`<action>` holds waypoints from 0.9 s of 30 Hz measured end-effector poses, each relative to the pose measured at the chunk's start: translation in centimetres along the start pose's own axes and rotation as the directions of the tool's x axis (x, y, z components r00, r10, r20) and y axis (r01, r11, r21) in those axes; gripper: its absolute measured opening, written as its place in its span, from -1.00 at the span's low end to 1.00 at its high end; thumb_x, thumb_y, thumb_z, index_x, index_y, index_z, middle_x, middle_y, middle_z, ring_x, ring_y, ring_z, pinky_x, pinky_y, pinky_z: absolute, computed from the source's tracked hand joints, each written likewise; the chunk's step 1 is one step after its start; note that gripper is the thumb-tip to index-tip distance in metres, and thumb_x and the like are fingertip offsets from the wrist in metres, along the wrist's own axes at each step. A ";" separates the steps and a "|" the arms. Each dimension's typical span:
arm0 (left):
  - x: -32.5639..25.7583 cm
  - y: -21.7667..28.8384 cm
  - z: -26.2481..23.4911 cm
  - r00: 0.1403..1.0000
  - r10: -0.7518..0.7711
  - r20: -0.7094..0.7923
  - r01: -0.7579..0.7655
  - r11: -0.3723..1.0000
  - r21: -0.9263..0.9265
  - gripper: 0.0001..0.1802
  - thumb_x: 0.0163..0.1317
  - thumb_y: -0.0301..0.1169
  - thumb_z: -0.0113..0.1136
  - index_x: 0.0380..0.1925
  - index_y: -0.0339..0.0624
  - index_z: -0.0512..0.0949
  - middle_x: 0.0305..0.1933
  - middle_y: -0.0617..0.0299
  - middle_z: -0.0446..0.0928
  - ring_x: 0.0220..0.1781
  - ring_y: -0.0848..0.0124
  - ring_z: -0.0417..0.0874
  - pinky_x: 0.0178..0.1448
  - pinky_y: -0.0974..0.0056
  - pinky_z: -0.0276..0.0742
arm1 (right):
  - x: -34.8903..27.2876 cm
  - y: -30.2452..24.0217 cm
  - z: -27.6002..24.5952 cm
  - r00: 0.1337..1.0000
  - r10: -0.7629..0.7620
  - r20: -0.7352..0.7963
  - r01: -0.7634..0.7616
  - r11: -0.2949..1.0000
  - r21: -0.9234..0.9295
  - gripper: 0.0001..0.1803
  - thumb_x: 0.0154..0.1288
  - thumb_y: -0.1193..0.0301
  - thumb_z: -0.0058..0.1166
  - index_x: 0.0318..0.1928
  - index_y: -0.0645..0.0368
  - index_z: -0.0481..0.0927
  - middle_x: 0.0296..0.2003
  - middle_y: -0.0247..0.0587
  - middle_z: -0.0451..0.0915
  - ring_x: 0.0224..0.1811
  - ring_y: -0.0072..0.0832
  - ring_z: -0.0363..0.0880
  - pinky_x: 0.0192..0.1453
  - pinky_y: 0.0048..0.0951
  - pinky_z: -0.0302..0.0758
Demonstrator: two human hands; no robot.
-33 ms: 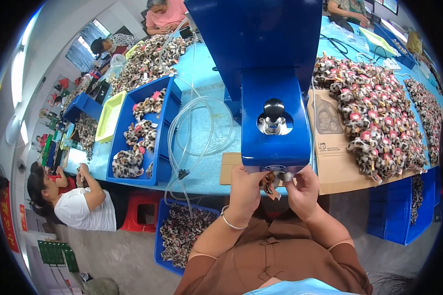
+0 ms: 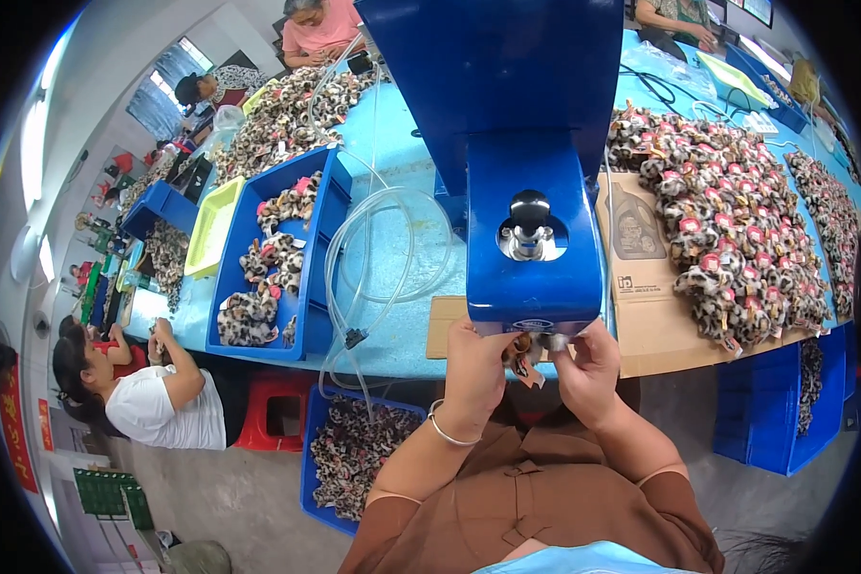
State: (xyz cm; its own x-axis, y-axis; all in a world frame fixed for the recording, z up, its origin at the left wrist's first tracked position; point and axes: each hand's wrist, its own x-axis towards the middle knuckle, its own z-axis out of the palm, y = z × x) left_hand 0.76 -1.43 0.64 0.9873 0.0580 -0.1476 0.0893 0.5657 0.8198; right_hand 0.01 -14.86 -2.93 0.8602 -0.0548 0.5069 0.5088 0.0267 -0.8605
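Below the front of a blue machine head [image 2: 534,287], a small furry plush piece [image 2: 520,354] with a pale pink tag [image 2: 529,378] is between my two hands. My left hand [image 2: 475,368], with a bangle at the wrist, is closed on its left side. Opposite it, the fingers of my right hand [image 2: 588,371] pinch its greyish right end. The machine's overhang hides the upper part of the plush piece and some fingertips. A black knob [image 2: 530,206] sits in a round opening on the machine's top.
Right of the machine, spotted plush pieces [image 2: 737,239] with pink tags cover cardboard [image 2: 655,335]. Left stand clear hoses [image 2: 359,277] and a blue crate [image 2: 323,258] of plush. A floor bin [image 2: 316,469] holds more. A person in white [image 2: 177,397] sits at left; others work farther off.
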 end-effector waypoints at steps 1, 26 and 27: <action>0.1 -0.1 0.0 1.000 0.017 0.000 -0.017 1.000 -0.023 -0.93 0.06 -0.66 0.16 -0.42 -0.37 0.58 -0.44 0.16 0.60 -0.50 0.46 0.62 -0.52 0.38 0.55 | 0.1 0.0 0.0 1.000 0.002 -0.006 -0.002 1.000 -0.017 -0.73 0.04 0.79 0.04 -0.23 0.27 0.53 -0.35 -0.18 0.51 -0.38 -0.47 0.47 -0.32 -0.56 0.41; -2.0 -3.5 -0.1 0.991 -0.044 -0.128 0.052 0.997 0.063 -0.84 0.14 -0.54 0.25 -0.26 -0.28 0.54 -0.31 0.30 0.60 -0.36 0.57 0.56 -0.27 0.47 0.46 | -0.1 -2.2 -2.4 0.961 0.248 0.123 -0.226 0.960 -0.168 -0.78 0.09 0.56 0.20 -0.26 0.35 0.48 -0.43 -0.21 0.53 -0.45 -0.60 0.57 -0.42 -0.59 0.49; -2.1 -3.8 0.0 0.993 -0.047 -0.111 0.054 0.997 0.061 -0.84 0.14 -0.54 0.25 -0.26 -0.28 0.54 -0.31 0.30 0.60 -0.36 0.57 0.56 -0.27 0.47 0.46 | -0.1 -2.1 -3.0 0.964 0.240 0.111 -0.219 0.959 -0.177 -0.78 0.09 0.56 0.20 -0.26 0.35 0.48 -0.43 -0.21 0.53 -0.45 -0.60 0.57 -0.42 -0.59 0.49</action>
State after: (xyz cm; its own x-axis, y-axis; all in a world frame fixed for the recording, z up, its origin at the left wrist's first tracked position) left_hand -1.62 -3.75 -2.16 0.9615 0.1221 -0.2461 0.1500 0.5171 0.8427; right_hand -1.26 -17.88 -1.29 0.9556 0.0640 0.2875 0.2939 -0.1395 -0.9456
